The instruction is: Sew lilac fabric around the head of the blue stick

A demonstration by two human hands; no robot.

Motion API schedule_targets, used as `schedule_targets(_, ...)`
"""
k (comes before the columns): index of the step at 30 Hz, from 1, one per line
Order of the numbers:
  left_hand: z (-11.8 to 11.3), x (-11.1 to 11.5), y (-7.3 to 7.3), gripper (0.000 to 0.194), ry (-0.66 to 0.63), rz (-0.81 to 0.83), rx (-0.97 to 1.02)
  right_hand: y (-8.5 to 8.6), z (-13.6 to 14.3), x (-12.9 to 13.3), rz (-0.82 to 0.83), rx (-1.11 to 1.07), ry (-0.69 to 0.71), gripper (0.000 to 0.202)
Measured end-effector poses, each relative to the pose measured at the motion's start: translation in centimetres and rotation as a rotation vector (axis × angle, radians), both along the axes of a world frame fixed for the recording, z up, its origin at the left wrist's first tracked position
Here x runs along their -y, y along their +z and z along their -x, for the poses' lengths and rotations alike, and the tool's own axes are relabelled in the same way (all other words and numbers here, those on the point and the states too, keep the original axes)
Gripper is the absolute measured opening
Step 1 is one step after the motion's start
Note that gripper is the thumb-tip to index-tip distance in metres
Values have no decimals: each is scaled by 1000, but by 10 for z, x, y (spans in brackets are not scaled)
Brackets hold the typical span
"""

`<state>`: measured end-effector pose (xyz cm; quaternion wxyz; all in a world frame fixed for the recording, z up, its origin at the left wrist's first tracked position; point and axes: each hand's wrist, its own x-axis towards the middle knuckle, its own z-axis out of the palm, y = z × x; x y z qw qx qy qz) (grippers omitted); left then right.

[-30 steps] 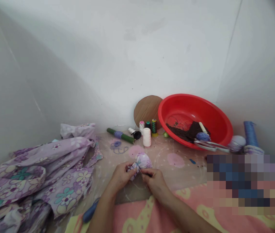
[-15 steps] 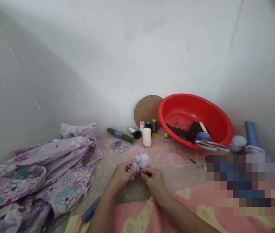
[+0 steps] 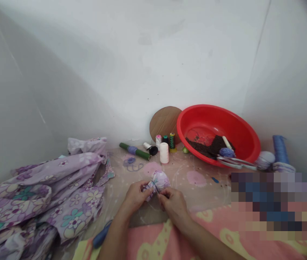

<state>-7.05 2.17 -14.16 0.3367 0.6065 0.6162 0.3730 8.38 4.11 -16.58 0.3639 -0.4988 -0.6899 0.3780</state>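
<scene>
A small bundle of purple flowered cloth [image 3: 160,180], rounded at the top and gathered below, is between my two hands. My left hand [image 3: 137,195] is closed on its gathered left part. My right hand [image 3: 172,204] is pinched at the bundle's lower right, where a thin thread shows near the fingertips. A dark band or thread crosses the gathered part. Behind the bundle stands a white thread cone [image 3: 164,153].
Purple flowered fabric [image 3: 74,180] is heaped at the left. A green tube [image 3: 135,151] and thread spools [image 3: 172,141] lie or stand near the wall. A red basin [image 3: 218,112] with scissors [image 3: 236,163] on its rim is at the right. Pink-yellow cloth [image 3: 153,242] lies in front.
My right hand's fingertips have moved slightly down and right from the bundle. My left hand keeps its hold in nearly the same place.
</scene>
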Motion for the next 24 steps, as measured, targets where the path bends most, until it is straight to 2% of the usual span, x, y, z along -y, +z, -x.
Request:
schedule_targets(7,0,1,0,32,-9,-16,-41,11,-2,4,-24,147,-18,20)
schedule_targets(18,-4,3,5,35,21,29,-49,15,1,6,-72,236,-16,23)
schedule_targets(24,-2,2,0,37,3,22,7,14,-6,6,-331,421,-18,16)
